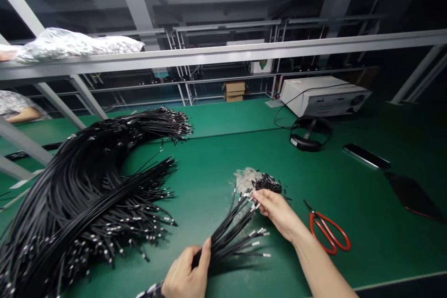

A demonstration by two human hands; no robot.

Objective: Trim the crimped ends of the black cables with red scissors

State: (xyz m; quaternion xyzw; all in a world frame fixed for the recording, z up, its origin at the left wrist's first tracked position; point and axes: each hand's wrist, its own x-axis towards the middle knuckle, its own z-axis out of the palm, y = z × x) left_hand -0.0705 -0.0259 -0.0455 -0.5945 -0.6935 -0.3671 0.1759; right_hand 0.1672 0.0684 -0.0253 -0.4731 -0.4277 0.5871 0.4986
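Note:
A bundle of black cables (226, 237) with white-tipped ends lies in my left hand (190, 267), whose fingers wrap round it near the front of the bench. The free ends fan out to the right. At the tips of the upper cables, my right hand (274, 207) pinches one cable end between thumb and fingers. Just behind that hand sits a pile of small black pieces (268, 182) beside crumpled clear plastic (244, 178). What exactly the right fingertips grip is partly hidden.
A large curved heap of black cables (87, 172) covers the left side of the green table (209, 158). Red-handled scissors (328, 230) lie right of my right hand. Farther back are a black headband-like device (310, 135), a phone (366, 156) and a white instrument box (324, 97). Another person's arm (24, 114) shows far left.

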